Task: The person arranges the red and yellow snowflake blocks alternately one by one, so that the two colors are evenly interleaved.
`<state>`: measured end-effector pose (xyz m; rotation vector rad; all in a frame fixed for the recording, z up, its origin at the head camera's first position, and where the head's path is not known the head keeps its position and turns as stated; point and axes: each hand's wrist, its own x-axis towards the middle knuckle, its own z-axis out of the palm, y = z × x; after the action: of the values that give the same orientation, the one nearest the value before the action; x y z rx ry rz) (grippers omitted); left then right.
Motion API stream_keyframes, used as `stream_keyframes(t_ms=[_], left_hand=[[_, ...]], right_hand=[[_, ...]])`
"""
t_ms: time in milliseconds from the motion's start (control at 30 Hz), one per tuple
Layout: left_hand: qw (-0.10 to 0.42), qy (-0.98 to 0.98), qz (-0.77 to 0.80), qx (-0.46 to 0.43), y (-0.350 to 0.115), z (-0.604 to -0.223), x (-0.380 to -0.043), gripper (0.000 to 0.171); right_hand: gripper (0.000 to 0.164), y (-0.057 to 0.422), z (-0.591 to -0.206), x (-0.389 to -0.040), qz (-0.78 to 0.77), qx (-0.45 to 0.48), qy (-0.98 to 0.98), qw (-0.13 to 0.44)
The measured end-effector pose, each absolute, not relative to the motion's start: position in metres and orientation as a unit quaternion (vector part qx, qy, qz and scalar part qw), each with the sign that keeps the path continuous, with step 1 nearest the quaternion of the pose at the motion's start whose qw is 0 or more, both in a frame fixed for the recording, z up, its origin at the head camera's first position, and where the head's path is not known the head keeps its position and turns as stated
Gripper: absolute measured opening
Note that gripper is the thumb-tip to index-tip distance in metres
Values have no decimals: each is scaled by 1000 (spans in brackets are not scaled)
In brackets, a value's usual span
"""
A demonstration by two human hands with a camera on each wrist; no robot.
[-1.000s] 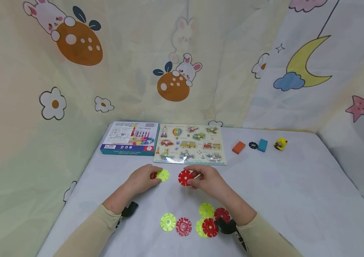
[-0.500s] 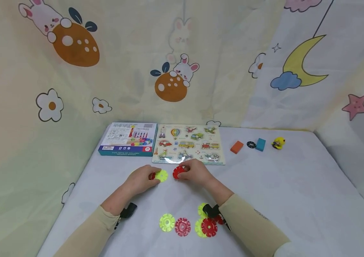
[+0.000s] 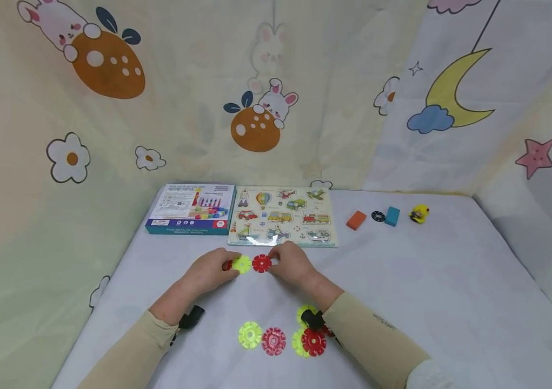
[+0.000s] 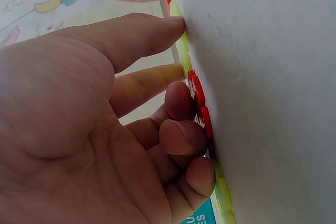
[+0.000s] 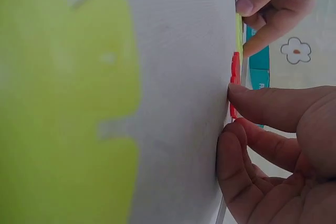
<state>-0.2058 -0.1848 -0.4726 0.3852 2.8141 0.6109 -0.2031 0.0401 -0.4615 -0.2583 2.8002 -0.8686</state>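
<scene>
Red notched disc (image 3: 258,263) lies level at the white table (image 3: 451,302), in front of the picture board (image 3: 283,216) and just beside the yellow-green notched disc (image 3: 245,265) to its left. Right hand (image 3: 292,263): thumb and index finger narrowly spaced, holding the red notched disc at its right edge. Left hand (image 3: 205,272): thumb and index finger span the yellow-green notched disc, holding it at opposite edges; the remaining fingers curl at a second red disc (image 4: 206,121), partly covered. A flat box (image 3: 190,209) lies left of the picture board. Nearer the person, a bright red disc (image 3: 314,346) overlaps another yellow-green disc (image 3: 297,343).
</scene>
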Motion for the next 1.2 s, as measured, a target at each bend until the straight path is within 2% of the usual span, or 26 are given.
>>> stream_keyframes(t_ms=[300, 500, 867, 1033, 1200], left_hand=[[114, 960, 202, 155, -180, -457, -210, 53], [123, 954, 203, 186, -161, -451, -216, 53], [130, 944, 209, 218, -141, -456, -213, 46], [135, 942, 209, 226, -141, -459, -215, 48], [143, 944, 204, 217, -142, -459, -215, 50]], right_hand=[[28, 39, -462, -205, -283, -82, 951, 95], [26, 38, -463, -205, -298, -89, 946, 97], [24, 41, -465, -203, -308, -108, 941, 94], [24, 51, -454, -195, -317, -111, 937, 98], [30, 66, -435, -177, -345, -127, 921, 132]])
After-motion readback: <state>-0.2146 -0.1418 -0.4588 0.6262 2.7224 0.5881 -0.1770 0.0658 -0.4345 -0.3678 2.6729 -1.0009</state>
